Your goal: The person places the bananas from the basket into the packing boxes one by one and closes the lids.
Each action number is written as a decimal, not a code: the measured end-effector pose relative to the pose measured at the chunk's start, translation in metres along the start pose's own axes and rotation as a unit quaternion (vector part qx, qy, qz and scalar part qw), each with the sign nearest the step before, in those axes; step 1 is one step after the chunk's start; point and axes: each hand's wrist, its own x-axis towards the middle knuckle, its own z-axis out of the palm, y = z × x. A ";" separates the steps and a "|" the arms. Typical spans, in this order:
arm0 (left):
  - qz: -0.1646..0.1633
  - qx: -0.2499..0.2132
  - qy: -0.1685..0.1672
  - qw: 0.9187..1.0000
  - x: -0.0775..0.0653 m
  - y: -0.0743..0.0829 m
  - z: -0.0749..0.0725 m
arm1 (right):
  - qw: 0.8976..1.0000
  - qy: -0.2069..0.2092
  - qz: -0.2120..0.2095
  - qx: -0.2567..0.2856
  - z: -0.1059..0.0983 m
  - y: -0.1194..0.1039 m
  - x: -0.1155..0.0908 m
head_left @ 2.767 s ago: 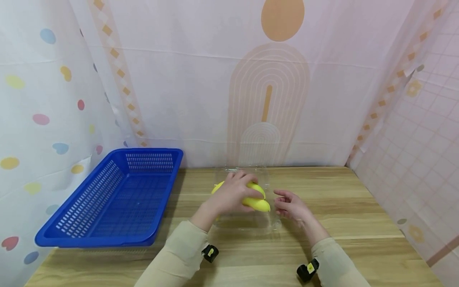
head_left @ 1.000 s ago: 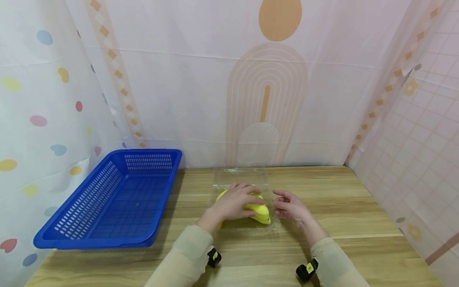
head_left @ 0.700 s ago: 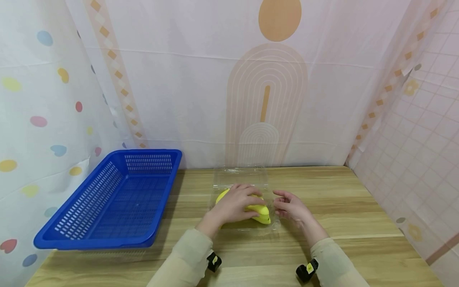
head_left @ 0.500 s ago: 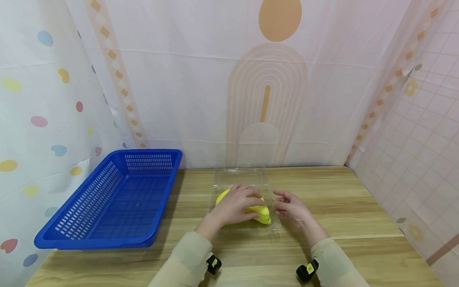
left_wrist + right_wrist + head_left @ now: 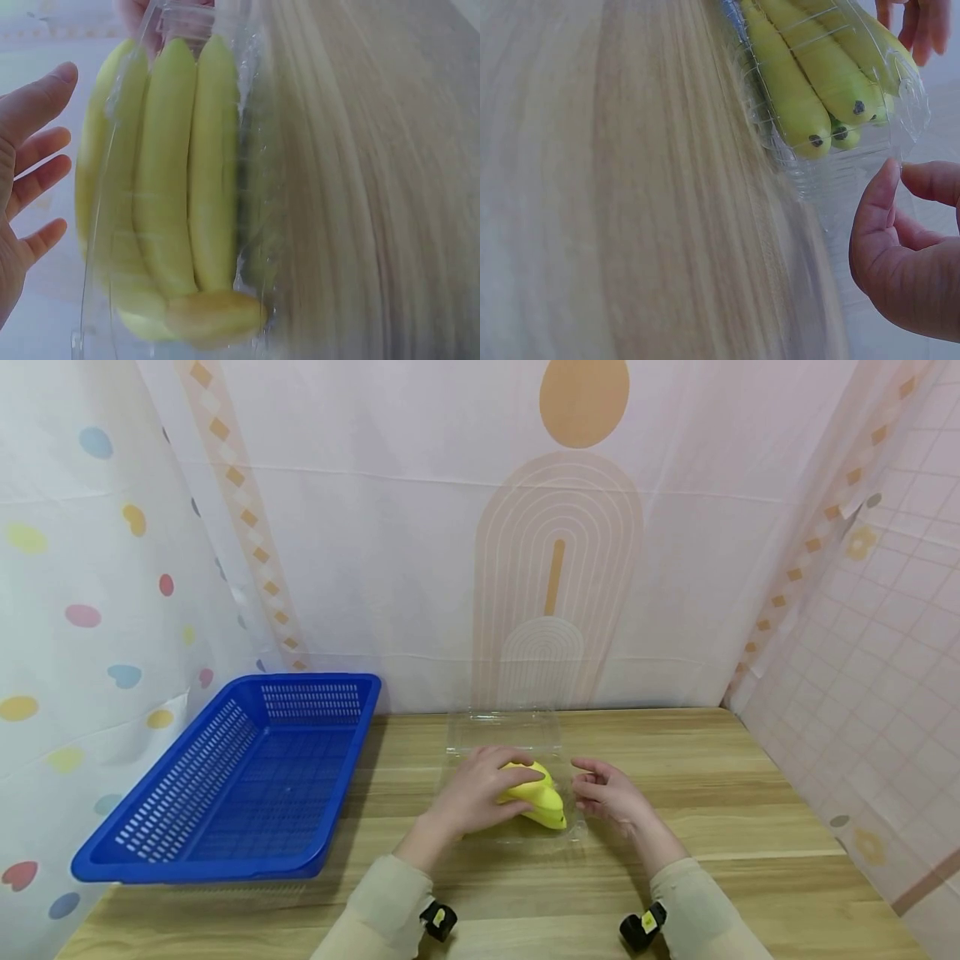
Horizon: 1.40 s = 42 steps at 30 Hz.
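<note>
A bunch of yellow bananas [image 5: 542, 799] lies inside a clear plastic clamshell box [image 5: 504, 732], whose lid is folded back toward the curtain. My left hand [image 5: 480, 792] is over the bunch, partly covering it in the head view. From the left wrist, the fingers of that hand [image 5: 30, 161] look spread and apart from the bananas [image 5: 166, 172]. With thumb and finger, my right hand [image 5: 611, 793] pinches the right edge of the box, seen closely in the right wrist view, where the banana tips [image 5: 817, 127] point toward that hand [image 5: 907, 262].
A blue plastic basket [image 5: 330, 810] with slotted sides stands on the left of the wooden table [image 5: 720, 827]. Patterned curtains [image 5: 405, 568] hang behind the table and at both sides.
My left hand has lowered the bananas into the box and loosened from them, drawing slightly left. The right hand has kept its place at the box edge.
</note>
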 end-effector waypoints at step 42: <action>-0.354 -0.260 0.177 0.881 -0.043 -0.039 -0.025 | 0.998 0.043 -0.033 -0.011 -0.006 -0.009 0.004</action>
